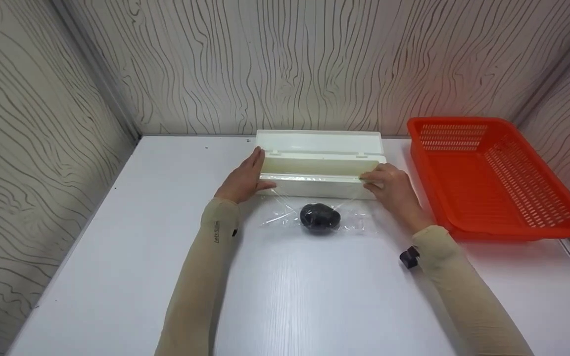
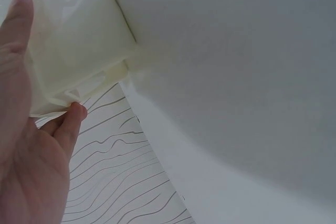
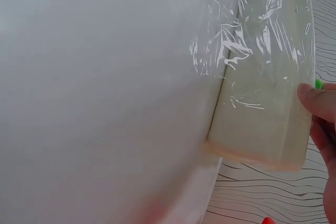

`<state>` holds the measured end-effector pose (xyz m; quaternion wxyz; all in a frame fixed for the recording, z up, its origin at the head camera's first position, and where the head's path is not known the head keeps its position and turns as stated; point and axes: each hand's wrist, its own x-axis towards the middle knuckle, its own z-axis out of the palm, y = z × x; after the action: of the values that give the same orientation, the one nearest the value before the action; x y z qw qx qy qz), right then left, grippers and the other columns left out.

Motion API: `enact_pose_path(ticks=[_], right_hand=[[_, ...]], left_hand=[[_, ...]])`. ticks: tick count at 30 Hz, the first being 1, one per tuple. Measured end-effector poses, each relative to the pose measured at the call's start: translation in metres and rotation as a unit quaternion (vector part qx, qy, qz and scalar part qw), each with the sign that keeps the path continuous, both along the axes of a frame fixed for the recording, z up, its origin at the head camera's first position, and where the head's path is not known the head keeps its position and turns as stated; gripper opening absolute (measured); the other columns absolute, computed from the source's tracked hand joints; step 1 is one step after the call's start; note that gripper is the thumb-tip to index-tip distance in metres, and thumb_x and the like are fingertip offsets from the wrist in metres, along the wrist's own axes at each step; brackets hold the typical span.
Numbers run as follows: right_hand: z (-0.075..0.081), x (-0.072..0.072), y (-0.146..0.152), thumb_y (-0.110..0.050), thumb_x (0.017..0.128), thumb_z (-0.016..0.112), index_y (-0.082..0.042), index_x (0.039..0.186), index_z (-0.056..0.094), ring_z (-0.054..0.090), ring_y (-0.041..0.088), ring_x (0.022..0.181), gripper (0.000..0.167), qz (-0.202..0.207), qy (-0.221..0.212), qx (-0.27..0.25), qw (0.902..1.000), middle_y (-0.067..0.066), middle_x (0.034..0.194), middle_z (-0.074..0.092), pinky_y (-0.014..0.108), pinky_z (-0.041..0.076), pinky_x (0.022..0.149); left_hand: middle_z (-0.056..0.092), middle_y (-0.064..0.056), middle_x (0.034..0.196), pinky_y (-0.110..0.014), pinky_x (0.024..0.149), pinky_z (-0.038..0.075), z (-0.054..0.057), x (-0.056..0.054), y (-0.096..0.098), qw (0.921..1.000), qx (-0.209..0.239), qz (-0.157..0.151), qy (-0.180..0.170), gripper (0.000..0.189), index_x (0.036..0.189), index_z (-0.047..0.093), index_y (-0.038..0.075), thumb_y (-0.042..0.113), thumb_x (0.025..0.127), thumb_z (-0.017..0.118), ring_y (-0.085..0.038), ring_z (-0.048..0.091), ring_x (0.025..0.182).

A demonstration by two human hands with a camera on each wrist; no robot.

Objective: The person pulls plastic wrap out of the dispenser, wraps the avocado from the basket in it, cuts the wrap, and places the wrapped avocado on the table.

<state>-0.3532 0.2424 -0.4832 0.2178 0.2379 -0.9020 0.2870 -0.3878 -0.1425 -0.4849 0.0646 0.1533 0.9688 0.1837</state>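
A white cling film dispenser [image 1: 314, 188] lies on the table with its lid [image 1: 319, 142] raised. My left hand [image 1: 247, 179] holds its left end, thumb on the front and fingers behind, as the left wrist view also shows. At the right end of the front edge, my right hand [image 1: 390, 187] pinches a small green slide cutter [image 3: 318, 84], mostly hidden by the fingers. Clear cling film [image 3: 252, 40] runs from the dispenser's edge down its front to the table. Under or within this film sits a dark, rounded, lumpy object [image 1: 319, 217], in front of the dispenser.
A red plastic basket [image 1: 488, 198] with slotted walls stands on the right, close to my right hand. Behind the dispenser rises a wood-grain patterned wall [image 1: 245, 69]. The white tabletop [image 1: 285, 296] extends toward me.
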Motion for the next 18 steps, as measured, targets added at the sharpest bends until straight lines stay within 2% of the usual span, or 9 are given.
enact_pose_path(ticks=[5,8,10,14,18], right_hand=[[0.0033,0.0015,-0.0016,0.004,0.083,0.083,-0.002,0.106,0.081,0.067,0.035,0.093,0.024,-0.002,-0.027,-0.006,0.9996,0.016,0.096,0.073,0.051,0.059,0.089],[0.0051,0.0017,-0.0034,-0.001,0.084,0.084,-0.001,0.107,0.080,0.067,0.036,0.098,0.023,-0.004,-0.039,-0.008,0.9992,0.016,0.099,0.071,0.053,0.057,0.091],[0.0054,0.0013,-0.0049,-0.005,0.084,0.085,-0.001,0.106,0.080,0.067,0.036,0.097,0.024,-0.009,-0.039,-0.003,0.9992,0.016,0.099,0.071,0.052,0.057,0.091],[0.0045,0.0007,-0.0071,-0.007,0.082,0.088,-0.001,0.105,0.081,0.067,0.034,0.093,0.025,-0.022,-0.033,-0.006,0.9992,0.016,0.095,0.072,0.049,0.058,0.087],[0.0032,0.0006,-0.0080,-0.005,0.081,0.088,-0.002,0.104,0.081,0.067,0.033,0.091,0.024,-0.031,-0.031,-0.009,0.9990,0.015,0.093,0.073,0.049,0.059,0.086]], left_hand=[[-0.008,-0.008,0.175,-0.042,0.132,0.016,0.0007,-0.0001,-0.0022,0.9999,0.001,-0.013,-0.001,0.105,0.166,-0.002,0.009,0.064,0.098,0.055,-0.027,0.006,0.162],[-0.010,-0.007,0.175,-0.043,0.132,0.016,0.0017,-0.0002,-0.0039,0.9997,0.010,-0.017,-0.011,0.101,0.166,-0.004,0.009,0.067,0.101,0.047,-0.027,0.004,0.163],[-0.010,-0.004,0.175,-0.044,0.132,0.015,0.0019,-0.0006,-0.0049,0.9996,0.020,-0.011,-0.018,0.093,0.166,-0.004,0.011,0.067,0.104,0.037,-0.026,0.003,0.163],[-0.004,-0.003,0.176,-0.045,0.132,0.014,0.0013,-0.0027,-0.0060,0.9984,0.054,0.005,-0.017,0.074,0.167,-0.002,0.015,0.055,0.110,0.021,-0.027,0.006,0.163],[0.007,-0.005,0.175,-0.047,0.131,0.018,0.0001,-0.0072,-0.0081,0.9962,0.085,0.014,-0.003,0.063,0.168,0.004,0.018,0.043,0.112,0.020,-0.029,0.014,0.162]])
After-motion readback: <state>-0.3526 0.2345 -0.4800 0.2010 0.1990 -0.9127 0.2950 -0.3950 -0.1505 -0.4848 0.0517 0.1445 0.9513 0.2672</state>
